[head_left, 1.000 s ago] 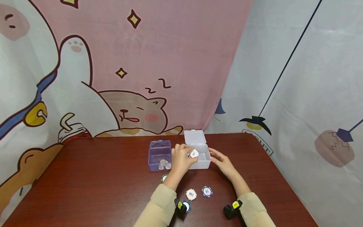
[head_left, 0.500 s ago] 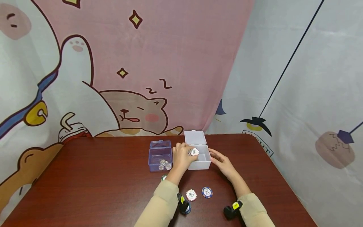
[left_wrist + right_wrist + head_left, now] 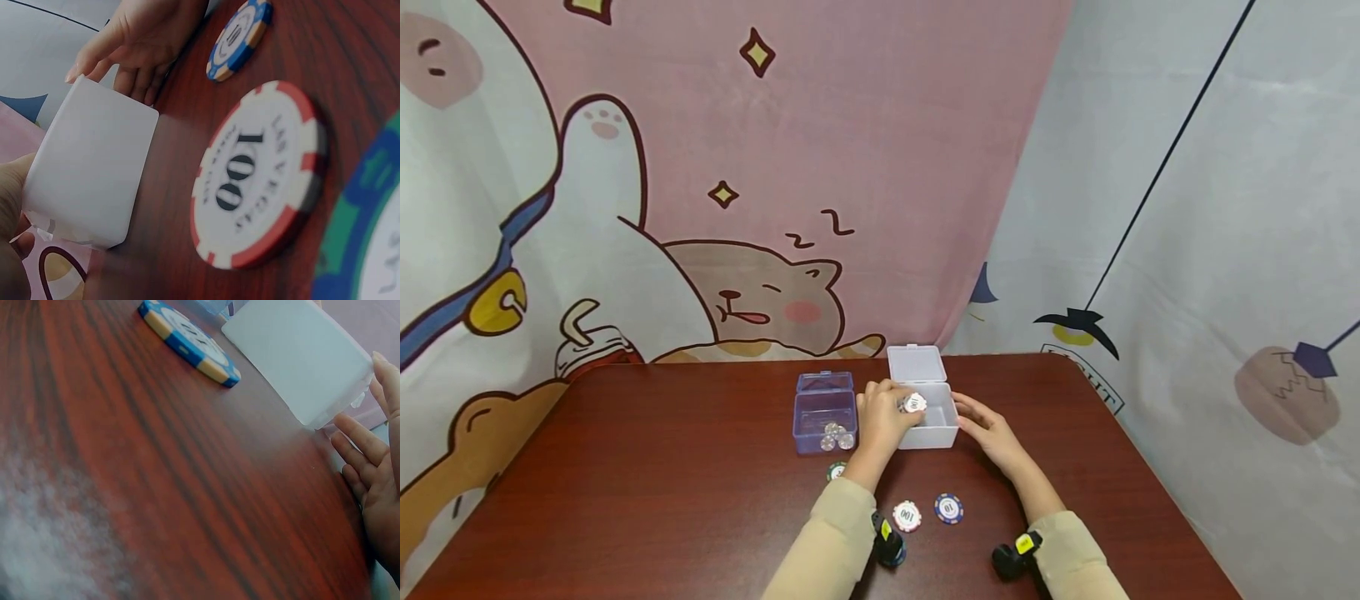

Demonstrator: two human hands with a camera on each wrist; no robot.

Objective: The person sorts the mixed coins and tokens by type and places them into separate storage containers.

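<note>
My left hand (image 3: 880, 418) pinches a poker chip (image 3: 913, 403) with a white face over the left part of an open white plastic box (image 3: 934, 438). Its fingers hide part of the chip and the box's left side. On the other side, my right hand (image 3: 994, 432) touches the box's right wall with its fingers extended; the right wrist view shows these fingers (image 3: 359, 440) loosely spread at the box's corner. A red-and-white 100 chip (image 3: 907, 517) and a blue-edged 10 chip (image 3: 949, 509) lie face up in front of the box.
A translucent blue box (image 3: 805, 443), lid raised, stands left of the white one with several clear round pieces (image 3: 837, 437) inside. A green-edged chip (image 3: 836, 472) lies before it. Another blue-and-green chip (image 3: 356, 250) is mostly covered by the left wrist camera (image 3: 889, 546).
Over the last second my left hand has shifted very slightly right, still pinching the chip over the box. The right hand stays at the box's side.
</note>
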